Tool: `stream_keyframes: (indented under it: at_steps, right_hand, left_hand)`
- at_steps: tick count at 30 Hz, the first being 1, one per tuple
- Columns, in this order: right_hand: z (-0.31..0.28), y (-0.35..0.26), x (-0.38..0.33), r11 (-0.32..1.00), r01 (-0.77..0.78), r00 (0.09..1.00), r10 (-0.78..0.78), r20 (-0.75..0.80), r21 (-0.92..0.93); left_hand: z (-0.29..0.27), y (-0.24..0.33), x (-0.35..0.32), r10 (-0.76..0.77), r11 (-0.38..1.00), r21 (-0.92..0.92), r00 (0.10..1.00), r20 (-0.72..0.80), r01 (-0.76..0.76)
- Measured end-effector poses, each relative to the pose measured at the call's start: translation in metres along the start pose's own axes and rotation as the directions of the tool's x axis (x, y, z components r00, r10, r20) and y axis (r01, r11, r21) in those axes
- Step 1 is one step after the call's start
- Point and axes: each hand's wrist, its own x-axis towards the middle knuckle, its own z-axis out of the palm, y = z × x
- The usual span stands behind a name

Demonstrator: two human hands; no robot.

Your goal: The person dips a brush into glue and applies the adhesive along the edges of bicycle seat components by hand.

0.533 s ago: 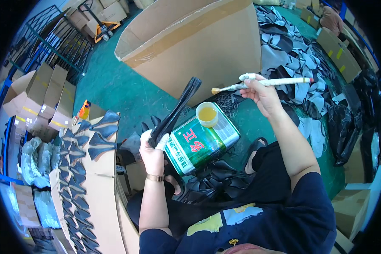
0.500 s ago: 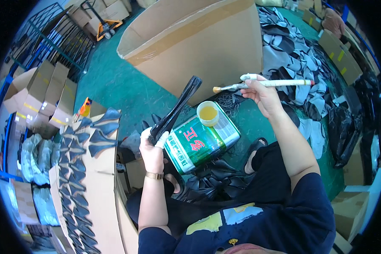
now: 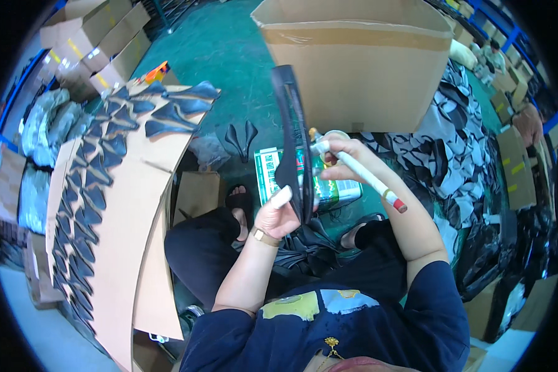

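Observation:
My left hand (image 3: 278,216) grips a long black saddle-shaped piece (image 3: 286,133) by its lower end and holds it upright before me. In my right hand (image 3: 346,152) is a brush (image 3: 369,177) with a white-wrapped handle and a red end. Its bristles lie close to the piece's right edge; whether they touch cannot be made out. Behind my hands stands a green and white metal tin (image 3: 266,170), partly covered by the piece. A cup (image 3: 336,134) shows only its rim beyond my right fingers. Black pieces (image 3: 304,242) lie in a pile between my feet.
To the left, many similar black pieces (image 3: 84,214) lie in rows on a cardboard sheet (image 3: 121,248). One forked black piece (image 3: 242,141) rests on the green floor. A large open carton (image 3: 359,77) stands ahead. Grey and black scraps (image 3: 440,149) cover the right; people are farther off.
My view has turned to the right-hand brush and black piece, now close together. The brush came left from out at the side, and the piece now stands more upright.

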Motion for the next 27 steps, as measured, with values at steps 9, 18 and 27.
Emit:
stream_keyframes:
  at_steps: [9,18,27]
  right_hand:
    - [0.031,0.034,0.065,0.841,-0.115,0.988,0.150,0.024,-0.529]
    - [0.112,0.133,0.074,0.259,-0.161,0.766,0.642,0.045,-0.952]
    - [0.078,0.180,0.092,0.983,-0.080,0.959,0.031,-0.280,-0.164]
  left_hand:
    - [-0.051,0.038,0.001,0.545,0.819,0.426,0.751,-0.373,-0.383]
    - [-0.143,0.015,0.024,0.690,0.085,0.510,0.319,-0.650,0.856]
    - [-0.134,0.007,0.028,0.851,-0.296,0.602,0.490,-0.186,0.742]
